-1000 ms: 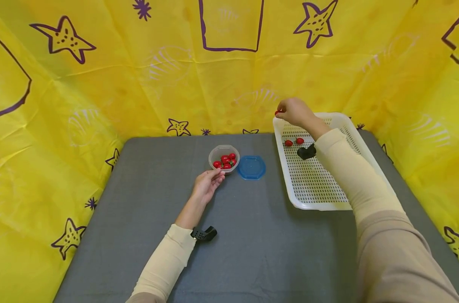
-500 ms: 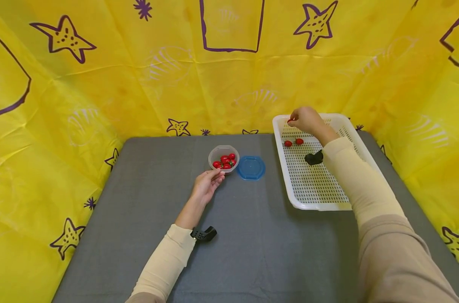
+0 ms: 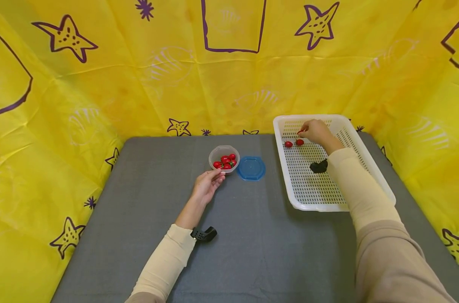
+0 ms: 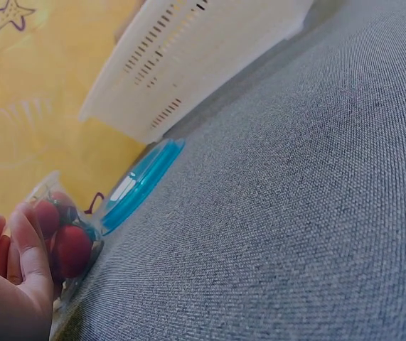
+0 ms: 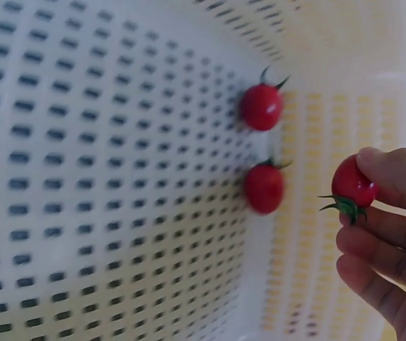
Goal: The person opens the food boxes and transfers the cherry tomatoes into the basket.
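Observation:
My right hand [image 3: 317, 131] pinches a cherry tomato [image 5: 352, 181] with a green calyx between thumb and fingers, over the far part of the white basket [image 3: 286, 176]. Two more cherry tomatoes, one [image 5: 262, 106] and another [image 5: 264, 187], lie side by side on the basket's floor, close to the held one. My left hand [image 3: 207, 185] holds the near rim of a small clear plastic container [image 3: 222, 148], thumb at the rim and fingers below it. Several cherry tomatoes [image 4: 72, 250] are inside that container.
A blue lid [image 3: 251, 168] lies flat on the grey table [image 3: 237, 244], between container and basket. Yellow printed cloth [image 3: 229, 84] rises behind the table and along both sides. Black camera mounts sit at both wrists, the left one [image 3: 204, 234] above the table.
My right hand has moved from over the basket's far left corner to the right and nearer, bringing its cherry tomato within the basket's outline. The left hand and container stay put.

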The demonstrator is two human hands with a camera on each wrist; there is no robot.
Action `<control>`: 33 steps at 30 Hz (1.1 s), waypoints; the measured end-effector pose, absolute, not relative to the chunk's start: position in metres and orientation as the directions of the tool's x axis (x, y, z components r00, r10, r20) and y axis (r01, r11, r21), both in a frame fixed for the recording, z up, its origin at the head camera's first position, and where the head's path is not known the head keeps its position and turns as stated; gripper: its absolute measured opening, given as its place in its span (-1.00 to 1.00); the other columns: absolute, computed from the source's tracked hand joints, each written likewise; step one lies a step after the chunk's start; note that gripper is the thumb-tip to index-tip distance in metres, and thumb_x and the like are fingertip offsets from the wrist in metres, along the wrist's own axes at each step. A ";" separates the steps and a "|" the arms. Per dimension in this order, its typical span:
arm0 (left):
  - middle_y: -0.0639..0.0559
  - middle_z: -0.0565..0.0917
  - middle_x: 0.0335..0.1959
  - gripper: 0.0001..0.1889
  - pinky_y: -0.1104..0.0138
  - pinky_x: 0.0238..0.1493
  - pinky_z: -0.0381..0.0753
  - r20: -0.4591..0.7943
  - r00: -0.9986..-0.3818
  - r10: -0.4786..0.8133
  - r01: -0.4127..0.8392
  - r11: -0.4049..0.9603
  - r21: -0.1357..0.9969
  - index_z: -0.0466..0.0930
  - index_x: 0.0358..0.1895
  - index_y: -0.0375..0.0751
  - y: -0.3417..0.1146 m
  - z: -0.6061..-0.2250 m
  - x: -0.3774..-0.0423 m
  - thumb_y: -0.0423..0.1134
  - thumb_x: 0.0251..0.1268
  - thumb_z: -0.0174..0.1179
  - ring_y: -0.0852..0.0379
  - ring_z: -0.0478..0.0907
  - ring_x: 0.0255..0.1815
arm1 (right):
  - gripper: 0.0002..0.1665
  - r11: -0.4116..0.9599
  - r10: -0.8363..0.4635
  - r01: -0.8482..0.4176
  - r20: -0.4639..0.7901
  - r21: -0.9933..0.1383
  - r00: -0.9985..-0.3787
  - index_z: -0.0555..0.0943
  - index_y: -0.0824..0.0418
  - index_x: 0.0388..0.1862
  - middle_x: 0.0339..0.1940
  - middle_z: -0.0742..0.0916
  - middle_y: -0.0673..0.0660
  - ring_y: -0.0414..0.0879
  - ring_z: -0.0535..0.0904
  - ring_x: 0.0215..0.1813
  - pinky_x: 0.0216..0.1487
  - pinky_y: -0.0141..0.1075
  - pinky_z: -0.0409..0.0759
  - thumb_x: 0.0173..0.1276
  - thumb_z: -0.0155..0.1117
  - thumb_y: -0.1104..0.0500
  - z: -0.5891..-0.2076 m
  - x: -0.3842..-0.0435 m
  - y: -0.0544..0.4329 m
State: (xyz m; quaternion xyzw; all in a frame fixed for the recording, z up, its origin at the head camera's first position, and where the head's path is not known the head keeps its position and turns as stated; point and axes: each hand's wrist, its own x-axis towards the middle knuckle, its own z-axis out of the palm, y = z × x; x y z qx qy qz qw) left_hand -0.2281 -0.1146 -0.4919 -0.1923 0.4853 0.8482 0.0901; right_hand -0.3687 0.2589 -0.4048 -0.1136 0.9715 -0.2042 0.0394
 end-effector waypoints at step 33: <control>0.07 0.72 -0.54 -0.90 0.52 -0.39 0.61 -0.402 -0.915 -0.032 -0.327 -0.526 0.785 0.50 -0.33 -0.21 -0.114 -0.493 -0.228 -0.36 0.41 0.11 0.27 0.65 -0.53 | -0.65 0.957 -0.187 -0.152 -0.125 -0.247 -0.974 0.55 0.47 -0.06 -0.08 0.66 0.47 0.29 0.55 -0.09 0.07 0.16 0.47 0.34 0.17 0.19 -0.449 -0.368 0.281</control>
